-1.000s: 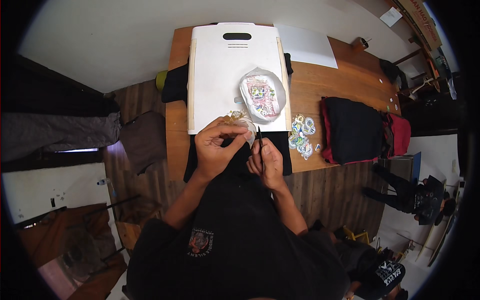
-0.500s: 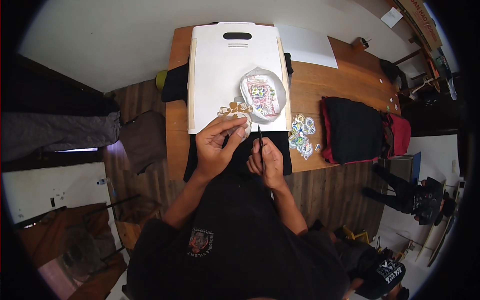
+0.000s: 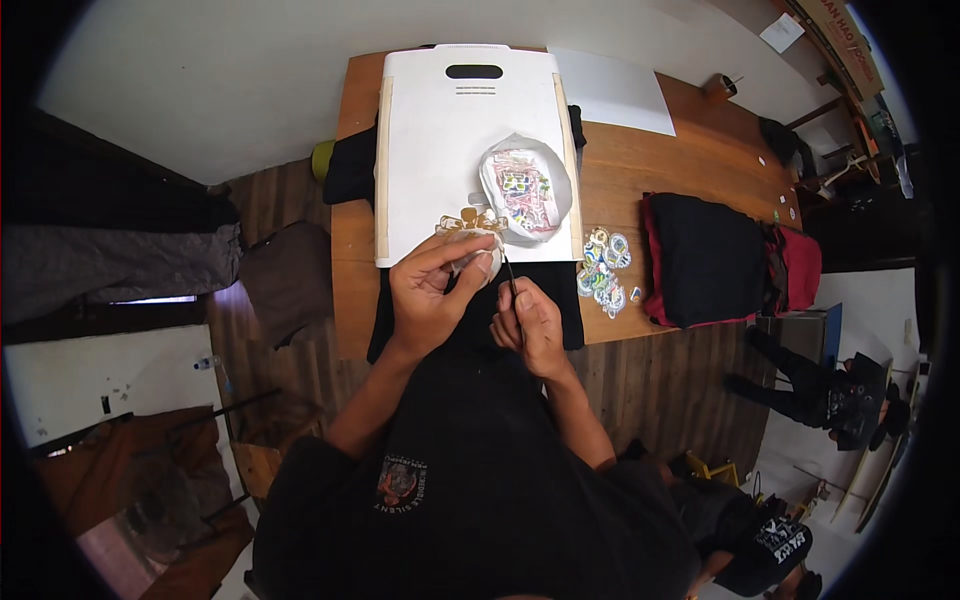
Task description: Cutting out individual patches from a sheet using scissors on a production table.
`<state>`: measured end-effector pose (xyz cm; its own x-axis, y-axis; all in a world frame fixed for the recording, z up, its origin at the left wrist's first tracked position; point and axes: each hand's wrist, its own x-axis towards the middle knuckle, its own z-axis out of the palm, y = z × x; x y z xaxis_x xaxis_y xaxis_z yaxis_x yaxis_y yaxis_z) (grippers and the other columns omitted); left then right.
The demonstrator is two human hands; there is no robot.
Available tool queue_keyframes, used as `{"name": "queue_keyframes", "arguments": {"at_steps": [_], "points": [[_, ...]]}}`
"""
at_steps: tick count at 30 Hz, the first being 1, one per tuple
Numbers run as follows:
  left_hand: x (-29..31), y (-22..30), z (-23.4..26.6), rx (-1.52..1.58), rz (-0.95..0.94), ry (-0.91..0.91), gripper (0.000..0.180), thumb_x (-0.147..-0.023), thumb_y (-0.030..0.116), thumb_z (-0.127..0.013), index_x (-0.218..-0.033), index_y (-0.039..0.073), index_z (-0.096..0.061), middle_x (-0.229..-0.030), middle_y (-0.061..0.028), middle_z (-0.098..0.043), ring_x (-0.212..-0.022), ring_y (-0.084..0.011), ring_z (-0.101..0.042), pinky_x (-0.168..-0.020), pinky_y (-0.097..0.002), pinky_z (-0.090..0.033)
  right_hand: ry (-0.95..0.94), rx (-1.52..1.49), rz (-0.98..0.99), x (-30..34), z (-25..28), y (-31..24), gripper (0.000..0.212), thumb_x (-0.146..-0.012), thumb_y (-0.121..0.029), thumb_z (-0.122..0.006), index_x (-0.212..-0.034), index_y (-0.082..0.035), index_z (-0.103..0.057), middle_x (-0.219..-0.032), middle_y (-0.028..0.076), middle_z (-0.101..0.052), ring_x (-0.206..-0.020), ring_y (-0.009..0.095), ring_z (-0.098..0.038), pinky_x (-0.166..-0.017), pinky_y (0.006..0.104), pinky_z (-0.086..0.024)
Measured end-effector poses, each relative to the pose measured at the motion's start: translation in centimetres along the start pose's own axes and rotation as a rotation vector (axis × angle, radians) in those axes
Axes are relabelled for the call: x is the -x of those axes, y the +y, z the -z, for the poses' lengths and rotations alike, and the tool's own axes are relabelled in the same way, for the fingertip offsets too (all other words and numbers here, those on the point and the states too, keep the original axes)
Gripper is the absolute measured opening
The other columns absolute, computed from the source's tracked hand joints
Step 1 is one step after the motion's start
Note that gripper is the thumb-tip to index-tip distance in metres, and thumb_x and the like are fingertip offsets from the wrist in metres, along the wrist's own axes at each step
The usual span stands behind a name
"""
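Note:
Between thumb and fingers, my left hand pinches a white, roundish paper-like piece. Tan-and-white cutouts show just beyond those fingertips; whether they are joined to the piece cannot be made out. My right hand is closed around a thin, dark, pointed tool, its tip at the piece's right edge. The tool's exact kind is unclear. A round white bag-like container holding printed colourful cutouts sits just beyond on a white board.
Colourful sticker-like cutouts lie in a pile on the wooden table, right of the board. Farther right is a black-and-red bag. A white sheet covers the back. Two other people are at the lower right.
My right hand has shifted slightly left, bringing the tool's tip to the piece's edge. The piece and tan cutouts have turned a little in my left hand.

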<state>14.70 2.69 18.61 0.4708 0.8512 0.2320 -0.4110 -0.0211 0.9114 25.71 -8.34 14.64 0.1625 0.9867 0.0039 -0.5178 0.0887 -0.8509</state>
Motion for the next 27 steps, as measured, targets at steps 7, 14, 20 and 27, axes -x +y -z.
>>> {"name": "queue_keyframes", "arguments": {"at_steps": [7,14,20,27], "points": [[0.01,0.00,0.00,-0.024,-0.007,-0.025,0.024,-0.088,-0.010,-0.060,-0.112,-0.009,-0.065,-0.111,-0.0138,-0.062,-0.099,-0.0158,-0.063,-0.081,-0.0237,-0.054,0.007,0.002,0.008,-0.06,0.09,0.12,0.035,-0.105,-0.038,-0.038,-0.097,-0.005,-0.046,-0.053,-0.004,-0.029,-0.040,0.006,-0.023,-0.043,0.0237,-0.024],[0.02,-0.05,0.03,-0.005,0.014,-0.013,0.026,-0.086,-0.012,-0.063,-0.113,-0.009,-0.065,-0.107,-0.0134,-0.064,-0.100,-0.0157,-0.063,-0.083,-0.0231,-0.052,0.000,0.012,0.006,-0.13,-0.11,-0.07,0.035,-0.105,-0.038,-0.038,-0.098,-0.005,-0.046,-0.052,-0.004,-0.028,-0.040,0.006,-0.023,-0.043,0.0237,-0.023],[0.10,-0.03,0.11,-0.015,0.022,-0.014,0.027,-0.086,-0.011,-0.063,-0.113,-0.009,-0.065,-0.107,-0.0134,-0.064,-0.100,-0.0157,-0.063,-0.084,-0.0232,-0.052,0.000,0.010,0.013,-0.15,-0.23,-0.10,0.034,-0.105,-0.037,-0.039,-0.097,-0.004,-0.046,-0.052,-0.004,-0.028,-0.040,0.006,-0.023,-0.043,0.0237,-0.023],[0.11,-0.14,0.16,-0.021,0.020,-0.020,0.026,-0.086,-0.011,-0.063,-0.112,-0.009,-0.066,-0.105,-0.0130,-0.064,-0.098,-0.0147,-0.063,-0.082,-0.0223,-0.052,0.008,0.015,0.010,-0.12,-0.20,-0.09,0.033,-0.105,-0.036,-0.038,-0.096,-0.004,-0.046,-0.051,-0.005,-0.028,-0.040,0.006,-0.023,-0.044,0.0239,-0.023]]}}
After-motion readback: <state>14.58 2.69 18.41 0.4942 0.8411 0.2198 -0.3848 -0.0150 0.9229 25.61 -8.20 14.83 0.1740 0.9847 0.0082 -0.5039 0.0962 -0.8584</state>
